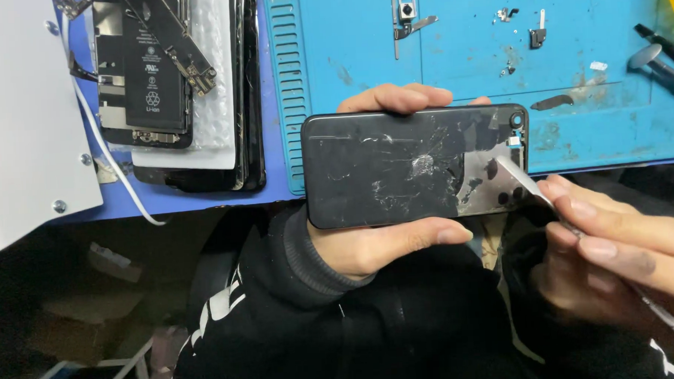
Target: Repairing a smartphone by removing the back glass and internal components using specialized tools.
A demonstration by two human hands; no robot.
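My left hand [376, 244] grips a black phone [396, 169] held sideways, back side up, thumb along its near edge and fingers over its far edge. The phone's back glass is shattered, and part of it is stripped away near the camera hole at the right end. My right hand [615, 243] holds a thin metal scraper blade [522, 179], whose flat tip rests on the bare patch at the phone's right end. The tool's handle runs down past my right fingers toward the lower right.
A blue work mat [481, 50] lies behind the phone with small loose phone parts [409, 19] and screws. A stack of opened phones with a black battery [153, 69] sits at the upper left beside a white panel [20, 111]. Metal tools [657, 59] lie at the right edge.
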